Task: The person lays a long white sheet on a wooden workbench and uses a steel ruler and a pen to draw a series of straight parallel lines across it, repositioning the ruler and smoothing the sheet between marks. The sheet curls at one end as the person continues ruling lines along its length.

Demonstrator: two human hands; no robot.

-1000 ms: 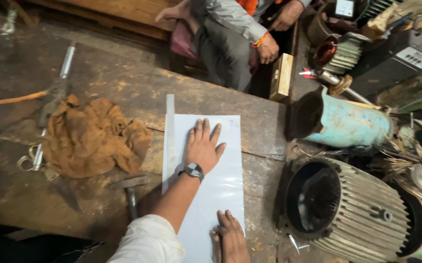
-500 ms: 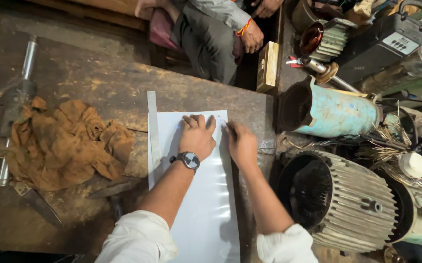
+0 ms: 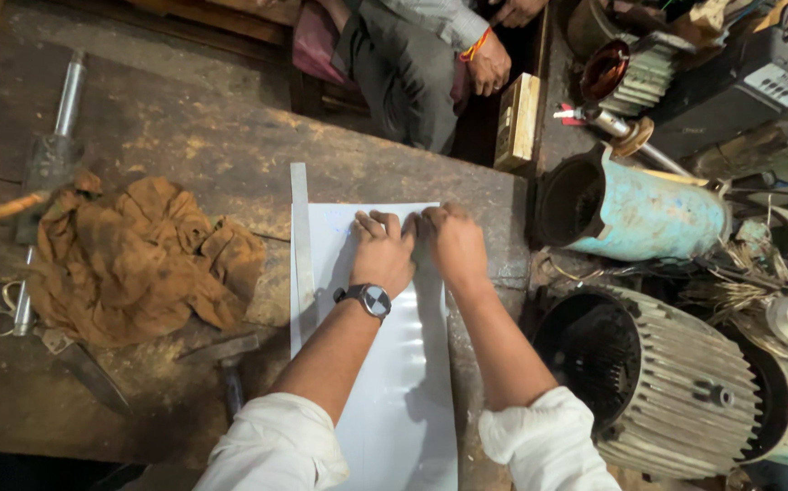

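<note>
White sheet (image 3: 394, 400) on workbench (image 3: 185, 145), far end under both hands' fingers (image 3: 371, 225)

Light: dim workshop, soft light from above.
Glare: the glossy white plastic sheet (image 3: 394, 400) shines brightest, with pale streaks.
Shadows: faint ones beside both forearms; the near edge of the dark worn wooden table (image 3: 185, 145) falls into black.
Sharpness: centre crisp.
Edges: wide-angle bending at the corners.
</note>
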